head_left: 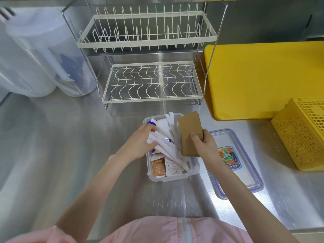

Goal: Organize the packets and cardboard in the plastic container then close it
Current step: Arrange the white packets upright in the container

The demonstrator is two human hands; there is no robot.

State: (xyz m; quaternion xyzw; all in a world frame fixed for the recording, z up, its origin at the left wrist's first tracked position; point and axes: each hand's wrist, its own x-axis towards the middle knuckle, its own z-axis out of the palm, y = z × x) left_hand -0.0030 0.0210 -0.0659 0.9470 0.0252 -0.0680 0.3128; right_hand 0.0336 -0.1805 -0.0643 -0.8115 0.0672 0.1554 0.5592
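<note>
A clear plastic container [176, 177] sits on the steel counter in front of me, filled with white paper packets [171, 148] and an orange packet [158, 167]. My left hand [140, 142] is closed around a bundle of the long white packets over the container's left side. A stack of brown cardboard [190, 132] stands tilted over the container's right side, gripped by my right hand [204, 144] at its right edge. The container's clear lid [249, 174], with a blue seal and a fruit label, lies flat on the counter just right of the container.
A white two-tier dish rack [150, 83] stands behind the container. A yellow cutting board [263, 78] and a yellow mesh basket [301, 132] are at the right. Translucent jugs [35, 55] stand at the back left.
</note>
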